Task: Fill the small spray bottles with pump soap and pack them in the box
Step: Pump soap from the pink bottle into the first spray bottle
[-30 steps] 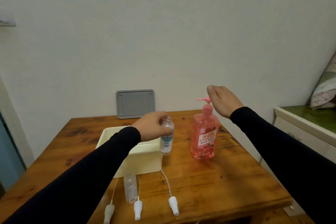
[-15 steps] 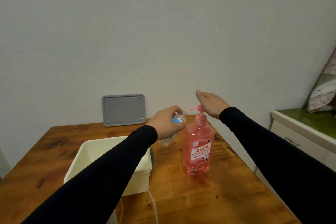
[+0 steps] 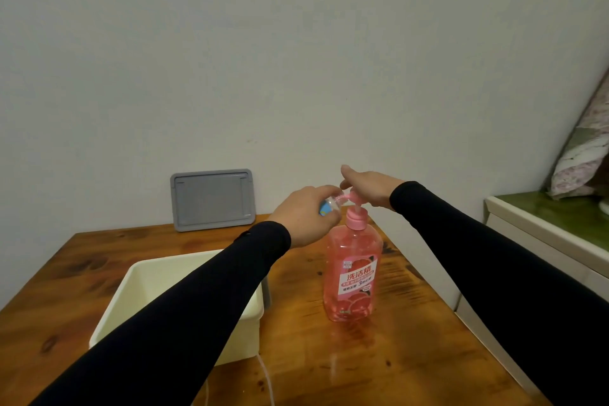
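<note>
The wooden table [image 3: 329, 366] fills the lower part of the frame, its right edge running diagonally from centre right down to the lower right corner, with a pale cabinet [image 3: 540, 240] just beyond it. Bare tabletop lies in front of and to the right of the pink pump soap bottle [image 3: 352, 280], which stands upright right of centre. The cream box [image 3: 250, 320] sits open at lower left, close beside the soap bottle but not touching it. A grey lid [image 3: 212, 199] leans against the wall at the table's far edge.

The left forearm in a black sleeve crosses over the box and hides much of its inside and near rim. The table's near edge is cut off by the bottom of the frame, and a thin white tube [image 3: 267, 379] runs out of view there.

The left hand [image 3: 306, 217] is curled round a small spray bottle [image 3: 329, 206], tilted with its mouth at the pump spout; most of the bottle is covered by the fingers. The right hand [image 3: 370, 186] lies flat, palm down, on the pump head [image 3: 354, 198], fingers straight, holding nothing.
</note>
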`<state>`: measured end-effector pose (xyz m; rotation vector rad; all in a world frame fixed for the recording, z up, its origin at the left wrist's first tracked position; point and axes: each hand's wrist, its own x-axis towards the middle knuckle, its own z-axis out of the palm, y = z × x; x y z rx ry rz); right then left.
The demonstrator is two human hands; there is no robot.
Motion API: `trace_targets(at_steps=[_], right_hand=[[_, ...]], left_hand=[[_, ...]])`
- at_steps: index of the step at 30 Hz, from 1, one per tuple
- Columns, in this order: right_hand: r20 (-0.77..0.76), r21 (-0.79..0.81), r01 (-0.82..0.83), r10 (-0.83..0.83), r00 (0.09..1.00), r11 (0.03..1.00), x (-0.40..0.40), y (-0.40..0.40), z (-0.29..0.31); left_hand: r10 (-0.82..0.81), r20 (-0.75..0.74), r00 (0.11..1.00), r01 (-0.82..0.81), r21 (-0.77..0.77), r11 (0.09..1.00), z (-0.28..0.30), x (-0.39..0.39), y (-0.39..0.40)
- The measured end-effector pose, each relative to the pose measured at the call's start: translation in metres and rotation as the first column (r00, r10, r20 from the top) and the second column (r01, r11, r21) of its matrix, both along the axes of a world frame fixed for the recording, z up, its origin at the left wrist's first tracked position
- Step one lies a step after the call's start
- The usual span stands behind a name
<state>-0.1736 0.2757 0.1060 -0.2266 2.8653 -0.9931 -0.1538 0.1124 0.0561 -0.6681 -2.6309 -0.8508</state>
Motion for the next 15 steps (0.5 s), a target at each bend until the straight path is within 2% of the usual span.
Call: trace_targets(at_steps=[11, 15], right_hand=[[-0.050, 0.045, -0.010, 0.012, 0.999, 0.999, -0.010, -0.003, -0.026], [-0.032, 0.049, -0.014, 0.015, 0.999, 0.999, -0.008, -0.001, -0.020]], left_hand=[[0.010, 0.028, 1.000, -0.010, 0.013, 1.000, -0.024, -0.003, 0.008], [-0.001, 0.020, 1.000, 0.001, -0.010, 1.000, -0.016, -0.003, 0.008]])
